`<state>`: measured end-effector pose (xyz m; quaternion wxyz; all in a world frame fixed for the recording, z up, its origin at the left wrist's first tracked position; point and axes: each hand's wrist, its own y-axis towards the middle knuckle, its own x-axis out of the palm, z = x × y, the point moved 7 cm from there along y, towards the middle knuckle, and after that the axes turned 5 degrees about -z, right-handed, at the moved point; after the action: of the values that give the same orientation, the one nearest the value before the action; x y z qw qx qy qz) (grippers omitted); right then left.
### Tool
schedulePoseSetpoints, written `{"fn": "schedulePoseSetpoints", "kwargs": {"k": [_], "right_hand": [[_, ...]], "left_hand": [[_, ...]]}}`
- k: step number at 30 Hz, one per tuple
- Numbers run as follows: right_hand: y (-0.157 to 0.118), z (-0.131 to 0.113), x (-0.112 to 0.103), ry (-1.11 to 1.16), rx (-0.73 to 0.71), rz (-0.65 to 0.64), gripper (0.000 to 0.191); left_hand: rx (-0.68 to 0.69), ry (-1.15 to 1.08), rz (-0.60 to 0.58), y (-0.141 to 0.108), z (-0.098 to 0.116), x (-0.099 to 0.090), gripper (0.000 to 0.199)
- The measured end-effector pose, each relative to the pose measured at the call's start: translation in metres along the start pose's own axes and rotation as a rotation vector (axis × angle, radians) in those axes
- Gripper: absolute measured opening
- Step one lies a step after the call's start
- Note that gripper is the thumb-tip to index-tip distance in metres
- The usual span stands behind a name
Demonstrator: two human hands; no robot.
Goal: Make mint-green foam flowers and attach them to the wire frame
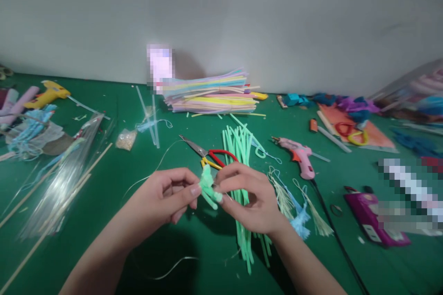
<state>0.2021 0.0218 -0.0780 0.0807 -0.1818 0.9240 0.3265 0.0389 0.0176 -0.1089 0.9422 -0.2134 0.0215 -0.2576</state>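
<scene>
My left hand point(178, 193) pinches the left side of a bent bundle of mint-green pipe cleaners point(206, 179). From the other side, the thumb and fingers of my right hand point(247, 193) close on the lower right end of the same piece. A thin pale wire point(173, 267) curves over the table around my hands; where it meets the green piece is hard to make out. Just beyond my fingers lie scissors point(199, 148) with red and yellow handles. A bunch of straight green pipe cleaners point(244, 239) runs partly beneath my right hand.
Bundled pastel pipe cleaners point(211, 97) lie by the wall. A pink glue gun point(299, 154) with a black cord and several tassels point(301, 221) are at the right. Leftward are a yellow glue gun point(51, 94), clear plastic sleeves point(69, 179) and wooden sticks point(69, 196).
</scene>
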Motion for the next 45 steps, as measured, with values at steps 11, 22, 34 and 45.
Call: {"fn": "schedulePoseSetpoints", "kwargs": {"k": [11,22,34,45], "right_hand": [[-0.006,0.015,-0.01,0.089,0.284,0.193,0.018],[0.0,-0.012,0.002,-0.245,0.074,0.144,0.024],[-0.005,-0.009,0.008,-0.323,0.048,0.119,0.025],[-0.005,-0.019,0.012,-0.437,-0.055,0.09,0.023]], "left_hand": [[0.097,0.228,0.235,-0.007,0.015,-0.009,0.025],[0.064,0.058,0.145,-0.004,0.008,-0.002,0.025],[0.02,0.192,0.202,-0.001,0.007,-0.008,0.032],[0.103,0.123,0.319,-0.003,0.012,-0.015,0.022]]}}
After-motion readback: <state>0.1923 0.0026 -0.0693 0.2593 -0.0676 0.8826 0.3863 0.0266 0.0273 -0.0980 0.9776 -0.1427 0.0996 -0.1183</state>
